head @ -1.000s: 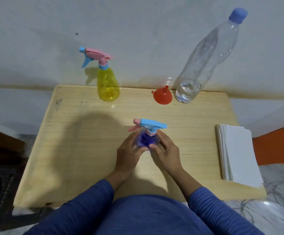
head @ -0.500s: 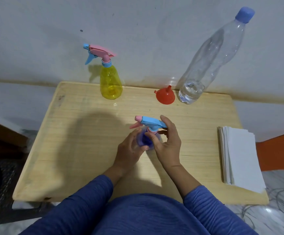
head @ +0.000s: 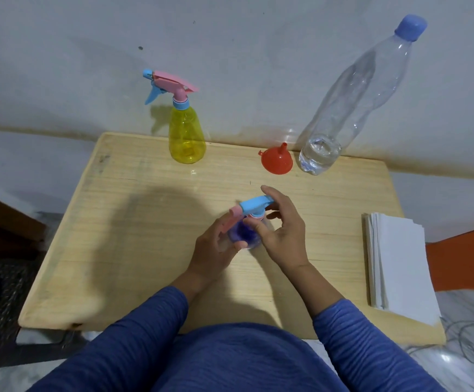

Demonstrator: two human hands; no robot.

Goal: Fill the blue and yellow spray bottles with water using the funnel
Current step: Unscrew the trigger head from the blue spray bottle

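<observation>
Head view: two hands (head: pixel 254 236) grip one blue spray bottle (head: pixel 241 232).

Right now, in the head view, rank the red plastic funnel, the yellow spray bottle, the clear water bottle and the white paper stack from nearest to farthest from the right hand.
1. Red plastic funnel, just beyond the right hand.
2. Too close to call: the white paper stack, at the table's right edge, and the clear water bottle, back right.
3. Yellow spray bottle, back left.
</observation>
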